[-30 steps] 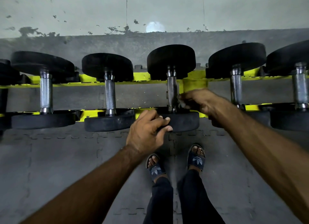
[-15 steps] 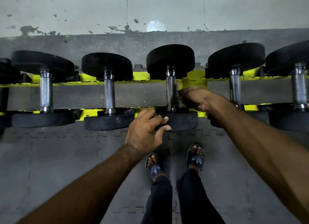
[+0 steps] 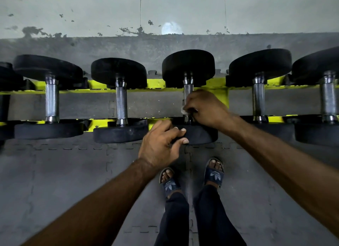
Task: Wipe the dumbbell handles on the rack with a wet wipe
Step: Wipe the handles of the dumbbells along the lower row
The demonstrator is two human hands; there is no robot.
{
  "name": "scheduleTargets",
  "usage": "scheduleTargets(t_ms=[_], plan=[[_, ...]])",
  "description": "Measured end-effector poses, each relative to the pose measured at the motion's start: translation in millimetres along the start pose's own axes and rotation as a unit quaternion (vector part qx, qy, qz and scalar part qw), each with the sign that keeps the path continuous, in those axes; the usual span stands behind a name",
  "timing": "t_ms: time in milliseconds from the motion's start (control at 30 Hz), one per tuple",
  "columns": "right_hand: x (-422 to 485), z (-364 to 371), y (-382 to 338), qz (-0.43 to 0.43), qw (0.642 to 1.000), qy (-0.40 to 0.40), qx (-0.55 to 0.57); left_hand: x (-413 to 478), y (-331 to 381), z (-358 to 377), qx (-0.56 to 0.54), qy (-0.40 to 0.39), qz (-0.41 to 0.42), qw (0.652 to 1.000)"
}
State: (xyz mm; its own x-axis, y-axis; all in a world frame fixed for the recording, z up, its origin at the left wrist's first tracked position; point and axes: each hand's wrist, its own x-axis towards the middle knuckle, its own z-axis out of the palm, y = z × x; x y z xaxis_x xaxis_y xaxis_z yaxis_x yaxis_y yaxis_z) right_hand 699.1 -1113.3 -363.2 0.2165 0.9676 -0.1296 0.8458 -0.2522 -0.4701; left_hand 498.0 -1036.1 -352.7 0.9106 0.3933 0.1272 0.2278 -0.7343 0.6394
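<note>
- The wall (image 3: 91,11) at 12 o'clock is pale grey, with dark chipped spots and one round bright spot.
- The floor (image 3: 55,181) at 6 o'clock is made of grey mats that lock together like puzzle pieces.
- A yellow rack (image 3: 157,83) runs from 9 o'clock to 3 o'clock. Black dumbbells lie across its two rails, side by side.
- At 9 o'clock is the left dumbbell (image 3: 52,99), with a shiny bar. The second dumbbell (image 3: 121,102) is just at its 3 o'clock side.
- The middle dumbbell (image 3: 189,68) sits a little toward 12 o'clock from the centre. Both hands are on it.
- The left grip (image 3: 159,145) comes up from 7 o'clock. Its fingers curl over the near black end (image 3: 200,134) of the middle dumbbell with the thumb under the edge, so it is grasping that end.
- The right grip (image 3: 207,108) comes in from 4 o'clock, knuckles up. It is wrapped round the handle (image 3: 188,89) with the wipe inside.
- The wet wipe (image 3: 184,111) shows as a small white bit at the 9 o'clock side of the right grip, touching the handle.
- Two more dumbbells (image 3: 258,99) lie toward 3 o'clock.
- Two feet in dark sandals (image 3: 169,183) stand on the floor at 6 o'clock.
</note>
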Motion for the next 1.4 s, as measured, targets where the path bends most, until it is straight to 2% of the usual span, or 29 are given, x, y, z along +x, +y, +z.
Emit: scheduleTargets(t_ms=[100, 200, 233, 300, 367, 467, 533, 633, 767, 867, 933, 967, 1033, 1100, 1133, 1200, 1267, 1300, 1400], plan=[[37, -13, -13, -0.028, 0.977, -0.064, -0.2, -3, 1, 2, -0.001, 0.001, -0.006, 1.0], [60, -23, -36, -0.026, 0.947, -0.065, -0.313, -7, 1, 5, -0.005, -0.001, -0.016, 1.0], [65, -22, -42, -0.021, 0.931, -0.101, -0.349, -9, 1, 6, -0.008, 0.0, -0.015, 1.0], [67, -14, -50, -0.027, 0.915, -0.2, -0.35, -11, 2, 7, -0.015, 0.005, -0.012, 1.0], [62, -15, -51, -0.018, 0.913, -0.271, -0.305, -13, 3, 8, -0.021, 0.011, -0.015, 1.0], [51, -19, -49, -0.02, 0.926, -0.296, -0.235, -15, 4, 8, -0.02, 0.015, -0.013, 1.0], [47, -23, -50, 0.002, 0.932, -0.278, -0.231, -14, 4, 8, -0.018, 0.017, -0.009, 1.0], [49, -28, -48, 0.067, 0.945, -0.185, -0.262, -14, 4, 7, -0.019, 0.017, -0.011, 1.0], [35, -20, -39, -0.003, 0.955, -0.163, -0.249, -12, 4, 4, -0.018, 0.004, -0.002, 1.0], [12, -15, -24, 0.007, 0.982, -0.131, -0.138, -7, 2, 1, -0.017, 0.0, 0.001, 1.0], [-6, -12, -13, 0.06, 0.998, -0.027, -0.003, -4, 1, 0, -0.018, 0.0, -0.001, 1.0], [-15, -10, -9, 0.114, 0.991, 0.027, 0.069, -2, 1, -1, -0.017, -0.002, 0.001, 1.0], [-25, 2, -5, 0.282, 0.938, 0.084, 0.181, -1, 1, -3, -0.013, -0.007, 0.005, 1.0], [-20, 16, -1, 0.44, 0.836, 0.103, 0.31, 1, 1, -3, -0.009, -0.007, 0.003, 1.0], [-13, 21, 2, 0.485, 0.777, 0.126, 0.381, 1, 1, -2, -0.007, -0.005, 0.001, 1.0], [10, 20, 13, 0.513, 0.668, 0.182, 0.508, 1, 1, -3, -0.007, -0.004, -0.002, 1.0], [32, 15, 23, 0.487, 0.584, 0.201, 0.617, 0, 1, -3, -0.006, -0.006, 0.0, 1.0], [38, 14, 28, 0.473, 0.565, 0.202, 0.645, 1, 1, -4, -0.004, -0.007, 0.001, 1.0], [37, 7, 24, 0.455, 0.551, 0.178, 0.677, 2, 0, -4, -0.006, -0.012, -0.003, 1.0]])
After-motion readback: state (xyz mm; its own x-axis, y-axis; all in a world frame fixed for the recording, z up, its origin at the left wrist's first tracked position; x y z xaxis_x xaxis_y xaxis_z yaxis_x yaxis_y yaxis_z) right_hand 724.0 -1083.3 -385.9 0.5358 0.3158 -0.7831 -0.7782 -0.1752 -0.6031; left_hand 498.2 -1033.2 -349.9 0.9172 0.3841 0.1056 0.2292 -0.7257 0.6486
